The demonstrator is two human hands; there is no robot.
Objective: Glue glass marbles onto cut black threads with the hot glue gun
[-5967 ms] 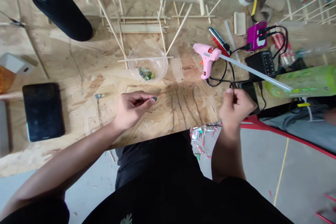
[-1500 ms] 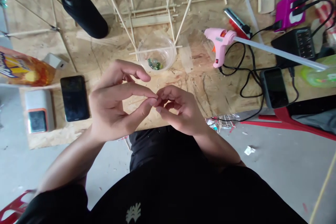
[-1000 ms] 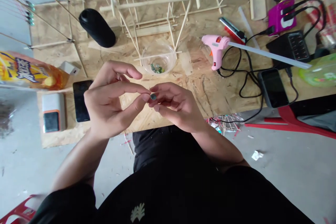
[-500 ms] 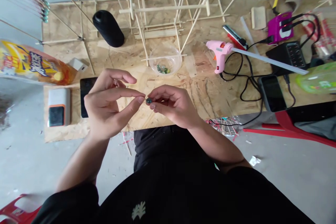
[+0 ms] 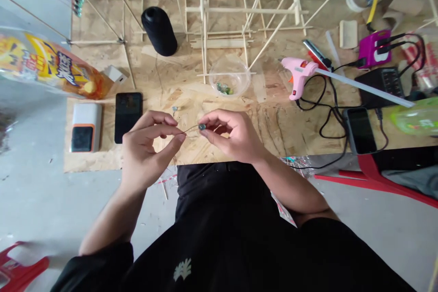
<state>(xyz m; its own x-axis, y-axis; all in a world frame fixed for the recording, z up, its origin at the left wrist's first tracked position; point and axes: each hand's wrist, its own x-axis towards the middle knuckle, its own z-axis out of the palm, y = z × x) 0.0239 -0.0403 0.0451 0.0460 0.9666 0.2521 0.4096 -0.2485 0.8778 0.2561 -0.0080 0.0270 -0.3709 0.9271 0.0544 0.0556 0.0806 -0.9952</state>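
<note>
Between thumb and fingertips, my right hand [image 5: 232,134] pinches a dark glass marble [image 5: 202,127]. A thin dark thread [image 5: 190,129] runs from the marble to my left hand [image 5: 152,146], whose thumb and index finger are closed on it. Both hands are raised over the near edge of the wooden table [image 5: 267,118]. Just beyond them is a clear plastic bowl [image 5: 247,83] holding several glass marbles [image 5: 224,88]. A small pale-blue marble [image 5: 174,108] lies on the table past my left fingers.
Wooden stick frames [image 5: 226,10] stand at the back beside a black thread spool [image 5: 159,31]. To the right are a pink glue gun [image 5: 297,73], cables and a phone [image 5: 363,131]. On the left lie a drink bottle [image 5: 68,66], power bank [image 5: 85,127] and black phone [image 5: 128,116].
My hands have moved apart, so a length of thread shows between them. The view has shifted, and the pale-blue marble on the table has come into sight.
</note>
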